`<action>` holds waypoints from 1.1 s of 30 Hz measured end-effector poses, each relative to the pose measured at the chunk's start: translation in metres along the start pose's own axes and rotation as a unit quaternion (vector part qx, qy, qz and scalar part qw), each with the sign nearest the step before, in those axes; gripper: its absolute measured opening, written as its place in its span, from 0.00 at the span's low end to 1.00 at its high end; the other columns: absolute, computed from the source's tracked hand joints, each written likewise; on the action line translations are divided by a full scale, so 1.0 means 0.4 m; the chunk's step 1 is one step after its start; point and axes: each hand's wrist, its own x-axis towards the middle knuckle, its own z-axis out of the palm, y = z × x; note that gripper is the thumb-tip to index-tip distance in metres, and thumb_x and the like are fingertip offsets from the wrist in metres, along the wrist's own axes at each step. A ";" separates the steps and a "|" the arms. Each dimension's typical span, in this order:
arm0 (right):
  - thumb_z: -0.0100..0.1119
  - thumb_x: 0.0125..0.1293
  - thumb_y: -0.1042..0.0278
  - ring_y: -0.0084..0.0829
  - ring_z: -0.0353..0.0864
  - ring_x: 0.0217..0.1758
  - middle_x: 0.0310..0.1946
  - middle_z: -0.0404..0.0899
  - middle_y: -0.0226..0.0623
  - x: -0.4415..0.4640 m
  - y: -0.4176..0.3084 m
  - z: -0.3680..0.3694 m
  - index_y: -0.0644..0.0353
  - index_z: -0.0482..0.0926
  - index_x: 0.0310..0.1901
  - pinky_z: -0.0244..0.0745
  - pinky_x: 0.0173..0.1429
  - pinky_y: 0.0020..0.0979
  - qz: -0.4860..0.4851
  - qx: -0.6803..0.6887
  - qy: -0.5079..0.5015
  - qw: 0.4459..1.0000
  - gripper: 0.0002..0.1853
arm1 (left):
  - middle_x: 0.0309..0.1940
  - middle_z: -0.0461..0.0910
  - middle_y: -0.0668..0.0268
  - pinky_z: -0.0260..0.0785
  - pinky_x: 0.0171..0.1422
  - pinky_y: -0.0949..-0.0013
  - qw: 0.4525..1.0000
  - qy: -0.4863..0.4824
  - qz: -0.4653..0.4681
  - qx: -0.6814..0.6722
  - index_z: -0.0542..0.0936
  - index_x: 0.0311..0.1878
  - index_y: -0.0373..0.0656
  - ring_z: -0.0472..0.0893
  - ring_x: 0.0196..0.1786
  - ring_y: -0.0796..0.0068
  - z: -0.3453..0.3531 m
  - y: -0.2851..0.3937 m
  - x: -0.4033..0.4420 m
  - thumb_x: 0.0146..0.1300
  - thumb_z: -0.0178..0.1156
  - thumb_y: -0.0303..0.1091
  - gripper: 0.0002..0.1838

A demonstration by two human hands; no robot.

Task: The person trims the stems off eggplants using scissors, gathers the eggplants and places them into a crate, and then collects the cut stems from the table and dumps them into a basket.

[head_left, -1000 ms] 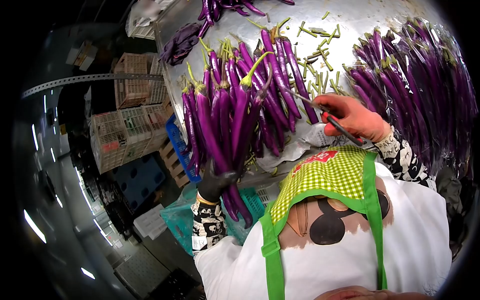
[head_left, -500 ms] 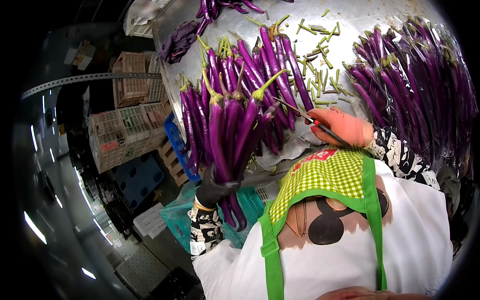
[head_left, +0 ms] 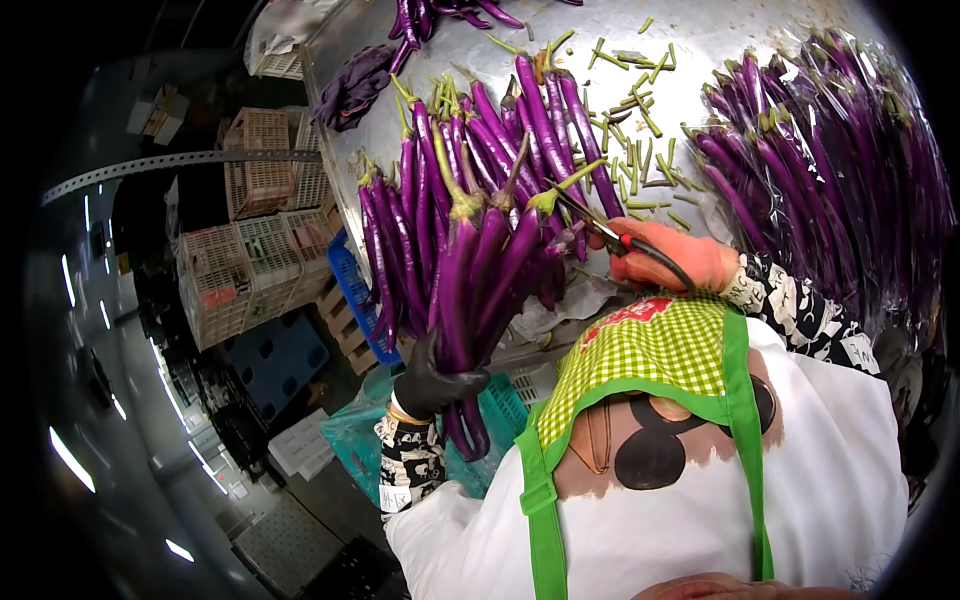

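My left hand [head_left: 438, 378], in a black glove, is wrapped round the lower part of a small bunch of long purple eggplants [head_left: 462, 285]. Their green stems point up, and one stem [head_left: 580, 175] sticks out to the right. In my right hand [head_left: 680, 252], which wears an orange-pink glove, is a pair of scissors [head_left: 652, 254] with red and black handles. The blades lie close by the base of that stem; whether they touch it I cannot tell. Behind the bunch, many loose eggplants [head_left: 408, 205] lie on the metal table [head_left: 690, 30].
Cut green stems [head_left: 640, 150] are scattered over the table. Eggplants in clear plastic [head_left: 830, 170] are stacked at the right. A dark purple cloth [head_left: 355, 85] lies on the left edge. Crates [head_left: 255, 265], a blue basket [head_left: 352, 290] and a teal bag [head_left: 350, 425] stand left.
My left hand has brought the eggplant bunch a little to the right, its stems now nearer the scissors. The scissors' handles have spread apart, and my right hand has shifted slightly left.
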 end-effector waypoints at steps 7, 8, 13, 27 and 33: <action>0.57 0.69 0.65 0.49 0.79 0.33 0.31 0.77 0.48 -0.010 0.022 0.018 0.63 0.70 0.59 0.73 0.39 0.42 -0.069 -0.247 0.130 0.958 0.20 | 0.49 0.84 0.62 0.75 0.59 0.67 0.999 0.002 -0.027 0.038 0.73 0.65 0.36 0.83 0.50 0.72 -0.002 0.015 0.003 0.47 0.80 0.30 0.40; 0.57 0.68 0.66 0.51 0.79 0.33 0.31 0.77 0.49 -0.015 0.019 0.020 0.63 0.70 0.58 0.73 0.39 0.43 -0.050 -0.260 0.127 0.956 0.19 | 0.51 0.83 0.61 0.75 0.60 0.66 0.999 0.001 -0.020 0.040 0.72 0.66 0.35 0.82 0.51 0.72 0.000 0.020 0.006 0.47 0.80 0.30 0.41; 0.58 0.67 0.68 0.56 0.79 0.35 0.31 0.78 0.52 -0.033 -0.025 0.016 0.64 0.70 0.55 0.72 0.40 0.46 -0.019 -0.293 0.111 0.950 0.18 | 0.56 0.81 0.59 0.73 0.63 0.65 0.998 0.004 -0.004 0.068 0.71 0.67 0.35 0.81 0.55 0.71 0.003 0.025 0.011 0.48 0.80 0.30 0.43; 0.56 0.68 0.66 0.53 0.83 0.43 0.41 0.81 0.55 -0.024 -0.081 -0.027 0.65 0.65 0.64 0.74 0.45 0.46 0.010 -0.232 0.036 0.972 0.25 | 0.53 0.82 0.59 0.73 0.61 0.65 0.991 0.006 0.045 0.129 0.70 0.69 0.35 0.80 0.53 0.72 0.011 0.050 0.013 0.47 0.80 0.32 0.45; 0.56 0.68 0.65 0.51 0.82 0.45 0.41 0.80 0.55 -0.016 -0.075 -0.015 0.65 0.64 0.66 0.74 0.47 0.45 -0.041 -0.230 0.051 0.971 0.27 | 0.54 0.81 0.58 0.72 0.62 0.65 0.986 0.010 0.086 0.146 0.69 0.69 0.35 0.81 0.54 0.70 0.011 0.030 0.022 0.46 0.80 0.33 0.46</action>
